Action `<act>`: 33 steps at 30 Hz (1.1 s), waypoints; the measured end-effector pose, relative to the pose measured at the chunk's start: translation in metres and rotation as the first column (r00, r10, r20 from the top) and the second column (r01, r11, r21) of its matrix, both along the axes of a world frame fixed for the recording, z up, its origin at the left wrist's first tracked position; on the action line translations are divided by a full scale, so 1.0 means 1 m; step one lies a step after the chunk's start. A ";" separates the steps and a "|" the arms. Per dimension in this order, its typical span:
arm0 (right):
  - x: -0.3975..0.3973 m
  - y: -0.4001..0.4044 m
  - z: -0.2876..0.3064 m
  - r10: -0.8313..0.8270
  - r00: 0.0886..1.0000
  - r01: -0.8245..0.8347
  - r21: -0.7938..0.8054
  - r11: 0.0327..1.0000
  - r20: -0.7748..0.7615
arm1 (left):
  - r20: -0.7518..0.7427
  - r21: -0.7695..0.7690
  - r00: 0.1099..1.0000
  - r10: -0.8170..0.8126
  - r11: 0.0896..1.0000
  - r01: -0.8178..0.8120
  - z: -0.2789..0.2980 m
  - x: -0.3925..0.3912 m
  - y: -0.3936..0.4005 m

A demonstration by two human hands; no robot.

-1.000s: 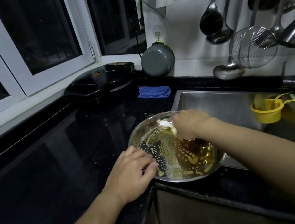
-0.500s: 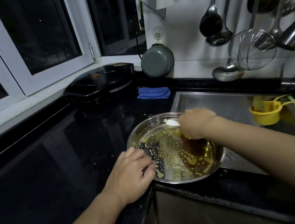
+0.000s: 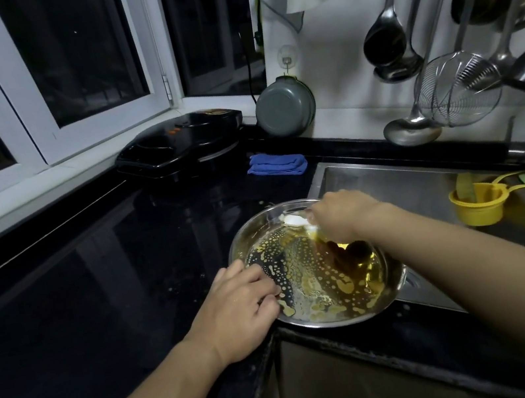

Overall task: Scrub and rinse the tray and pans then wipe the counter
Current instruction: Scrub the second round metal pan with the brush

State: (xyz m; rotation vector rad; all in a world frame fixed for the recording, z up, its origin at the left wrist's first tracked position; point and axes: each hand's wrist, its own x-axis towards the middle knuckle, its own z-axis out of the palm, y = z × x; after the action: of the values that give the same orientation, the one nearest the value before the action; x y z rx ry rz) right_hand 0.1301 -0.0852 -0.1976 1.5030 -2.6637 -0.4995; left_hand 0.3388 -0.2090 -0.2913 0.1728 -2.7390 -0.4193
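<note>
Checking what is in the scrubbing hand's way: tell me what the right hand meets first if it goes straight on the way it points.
The right hand points left and away across the round oily steel tray. It would probably meet the tray's far rim first, then black counter; depth is unclear.

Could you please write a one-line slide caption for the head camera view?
Left hand steadies an oily steel tray at the sink edge while the right hand scrubs it with a white scrubber.

My right hand (image 3: 343,214) has slid its white scrubber (image 3: 294,219) from the tray's (image 3: 313,324) far-left rim a little right along the far edge, and the oily droplets inside have spread into new patterns.
</note>
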 end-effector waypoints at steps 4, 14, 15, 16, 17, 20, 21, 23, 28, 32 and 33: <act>-0.002 0.010 -0.001 -0.035 0.998 0.036 0.025 0.999 -0.050 | 0.007 -0.046 1.000 0.026 0.999 -0.026 0.002 0.001 0.002; -0.001 0.041 0.001 -0.174 0.984 0.174 0.029 0.984 -0.024 | -0.005 -0.070 0.999 0.038 0.997 -0.038 -0.002 0.001 0.001; 0.001 0.040 0.001 -0.153 0.988 0.153 0.015 0.988 -0.015 | -0.008 -0.064 0.999 0.041 0.997 -0.041 -0.001 0.001 0.001; 0.003 0.039 0.001 -0.133 0.991 0.133 0.012 0.991 0.000 | -0.012 -0.064 0.999 0.044 0.997 -0.045 -0.001 0.000 0.001; 0.005 0.040 0.002 -0.109 0.993 0.109 0.013 0.994 0.035 | -0.011 -0.071 0.999 0.046 0.996 -0.047 -0.001 0.001 0.000; 0.017 0.046 0.002 -0.045 0.978 0.041 0.025 0.999 0.203 | -0.004 -0.079 0.999 0.041 0.996 -0.041 -0.003 0.001 0.000; 0.021 0.047 0.001 -0.028 0.973 0.024 0.021 0.999 0.228 | -0.004 -0.076 0.999 0.040 0.996 -0.041 -0.004 0.001 0.000; 0.019 0.044 0.000 -0.055 0.978 0.056 0.004 0.998 0.202 | -0.013 -0.075 0.999 0.039 0.996 -0.040 -0.004 0.001 0.000; -0.006 0.026 -0.003 -0.190 0.978 0.195 -0.066 0.979 0.082 | -0.007 -0.065 0.999 0.036 0.997 -0.036 -0.003 0.000 0.000; -0.012 0.016 -0.007 -0.144 0.972 0.159 -0.071 0.985 0.184 | -0.025 -0.065 0.999 0.043 0.997 -0.044 -0.003 0.000 -0.002; -0.011 0.015 -0.009 -0.122 0.958 0.147 -0.079 0.986 0.260 | -0.026 -0.064 0.999 0.040 0.997 -0.042 -0.004 -0.001 -0.002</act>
State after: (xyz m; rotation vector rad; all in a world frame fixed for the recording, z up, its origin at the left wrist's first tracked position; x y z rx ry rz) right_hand 0.1191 -0.0703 -0.2063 1.4558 -2.9502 -0.1872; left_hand 0.3383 -0.2111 -0.2954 0.2056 -2.7158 -0.3192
